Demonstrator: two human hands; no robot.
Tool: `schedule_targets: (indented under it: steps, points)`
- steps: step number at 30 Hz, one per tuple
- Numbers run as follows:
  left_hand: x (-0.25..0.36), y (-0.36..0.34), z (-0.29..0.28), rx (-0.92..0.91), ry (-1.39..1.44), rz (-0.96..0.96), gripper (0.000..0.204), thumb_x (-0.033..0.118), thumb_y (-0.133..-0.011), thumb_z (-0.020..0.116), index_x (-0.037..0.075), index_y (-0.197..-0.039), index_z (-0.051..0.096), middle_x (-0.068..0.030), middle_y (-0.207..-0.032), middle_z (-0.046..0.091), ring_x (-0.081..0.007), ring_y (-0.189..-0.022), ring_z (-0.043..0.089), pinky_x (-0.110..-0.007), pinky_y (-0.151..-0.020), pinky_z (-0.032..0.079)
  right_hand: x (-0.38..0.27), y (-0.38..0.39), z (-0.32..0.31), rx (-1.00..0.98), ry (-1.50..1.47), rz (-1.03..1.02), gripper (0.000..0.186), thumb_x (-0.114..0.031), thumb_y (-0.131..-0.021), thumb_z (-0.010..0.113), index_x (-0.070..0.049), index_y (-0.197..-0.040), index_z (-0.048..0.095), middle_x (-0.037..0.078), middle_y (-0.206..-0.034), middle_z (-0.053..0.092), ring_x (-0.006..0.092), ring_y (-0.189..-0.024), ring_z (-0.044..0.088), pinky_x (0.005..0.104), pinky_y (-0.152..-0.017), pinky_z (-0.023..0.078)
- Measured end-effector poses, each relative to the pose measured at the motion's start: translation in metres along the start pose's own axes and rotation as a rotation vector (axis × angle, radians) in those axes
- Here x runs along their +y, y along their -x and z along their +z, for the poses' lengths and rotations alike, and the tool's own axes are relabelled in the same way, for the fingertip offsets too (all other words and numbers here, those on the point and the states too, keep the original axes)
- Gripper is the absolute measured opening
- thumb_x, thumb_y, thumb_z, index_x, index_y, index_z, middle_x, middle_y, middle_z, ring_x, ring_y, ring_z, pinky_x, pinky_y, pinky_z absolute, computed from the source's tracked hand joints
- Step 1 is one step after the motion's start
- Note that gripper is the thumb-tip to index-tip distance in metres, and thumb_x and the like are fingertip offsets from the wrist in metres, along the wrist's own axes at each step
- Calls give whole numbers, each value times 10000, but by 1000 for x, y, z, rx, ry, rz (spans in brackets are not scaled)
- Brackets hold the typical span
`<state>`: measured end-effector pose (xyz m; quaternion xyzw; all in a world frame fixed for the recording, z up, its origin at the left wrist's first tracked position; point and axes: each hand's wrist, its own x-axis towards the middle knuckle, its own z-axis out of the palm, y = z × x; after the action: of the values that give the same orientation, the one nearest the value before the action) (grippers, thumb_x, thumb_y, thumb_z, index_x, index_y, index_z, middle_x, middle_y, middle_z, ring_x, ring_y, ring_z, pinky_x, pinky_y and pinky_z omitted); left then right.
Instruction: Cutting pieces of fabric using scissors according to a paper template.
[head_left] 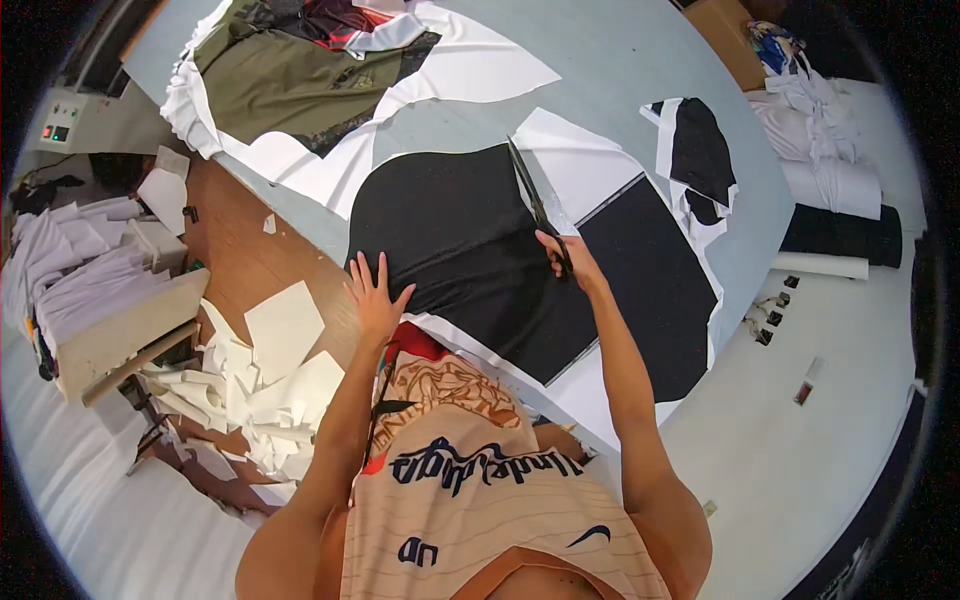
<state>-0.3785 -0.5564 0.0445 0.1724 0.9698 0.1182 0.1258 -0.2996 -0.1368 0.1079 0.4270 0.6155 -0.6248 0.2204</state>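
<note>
Black-paneled fabric (440, 200): spread flat on the counter (610, 60). Scissors (537, 200) toward its 12 o'clock edge, handles gripped in right hand (574, 260). Left hand (376, 310) splayed, grasping nothing, at 9 o'clock edge. Olive cloth (300, 85) at 10 o'clock; black-and-white offcuts (702, 150) at 2.

One blue-grey table (600, 50) carries one pair of scissors (536, 198), two large black panels (440, 210) and one olive panel (290, 85). Two smaller black pieces (703, 150) lie toward the table's right side. Over the table are two hands: one left hand (376, 300), one right hand (575, 262). Past its right edge are one cardboard box (725, 40), three rolls (840, 237) and four small dark fittings (764, 337). Left of the table, pale scraps (285, 325) overlap too much to count.
</note>
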Motion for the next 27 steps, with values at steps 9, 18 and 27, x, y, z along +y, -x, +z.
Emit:
schedule_targets:
  steps: [9,18,27]
  points:
    - [1,-11,-4,-34,-14,13,985,647,-920,716,238,-1709,291,-203,-1790,78,-449,-1630,131,-730,-1219,189,-17,-20,-5,14,36,2,522,-493,-902,850,-106,-673,585,-25,-600,537,84,-495,528,272,-475,400]
    - [7,2,-9,83,-33,55,774,504,-926,767,190,-1574,483,-214,-1696,289,-443,-1547,292,-639,-1219,272,32,49,0,212,-112,-178,482,-367,-948,837,-100,-654,563,-26,-565,502,89,-450,476,284,-451,367]
    - [116,22,11,30,369,503,244,267,-931,746,92,-1093,690,-171,-1103,683,-402,-1057,654,-545,-871,525,182,172,16,312,-541,-141,442,-374,-1107,514,-56,-902,743,-7,-598,520,142,-463,505,301,-456,387]
